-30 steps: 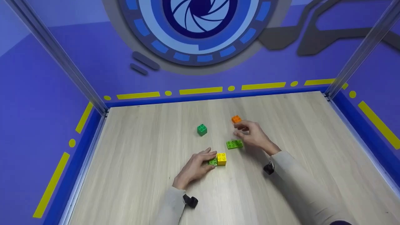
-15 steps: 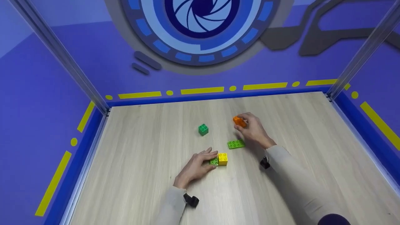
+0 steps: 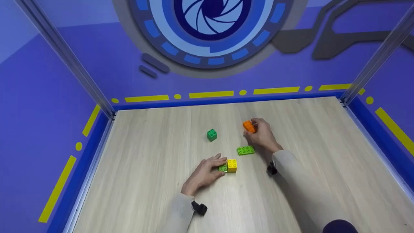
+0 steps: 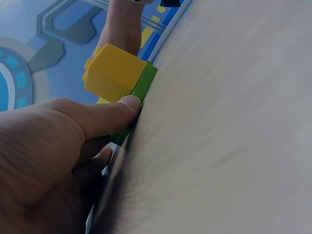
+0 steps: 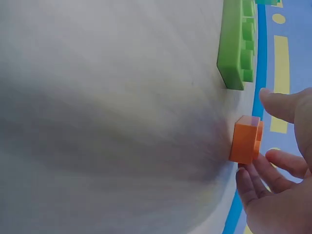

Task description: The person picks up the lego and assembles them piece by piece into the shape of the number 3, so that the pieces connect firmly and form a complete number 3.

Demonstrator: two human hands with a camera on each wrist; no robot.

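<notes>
In the head view, my left hand (image 3: 203,173) grips a flat green building brick (image 3: 223,167) between thumb and fingers. A yellow brick (image 3: 232,165) sits on its right end. The left wrist view shows the thumb against the side of the green brick (image 4: 145,84), below the yellow brick (image 4: 114,73). Farther right, my right hand (image 3: 262,134) is around an orange brick (image 3: 249,126). In the right wrist view the fingers touch one end of the orange brick (image 5: 245,140), while the thumb stands apart from it.
A light green flat brick (image 3: 245,150) lies on the wooden table (image 3: 145,155) between the hands. Behind it to the left stands a dark green brick (image 3: 212,135). Blue-purple panels (image 3: 97,71) wall the table at the back and sides.
My right hand has reached to the orange brick, and its fingers have come around it. The left hand keeps its grip on the green brick, and the other bricks lie as before.
</notes>
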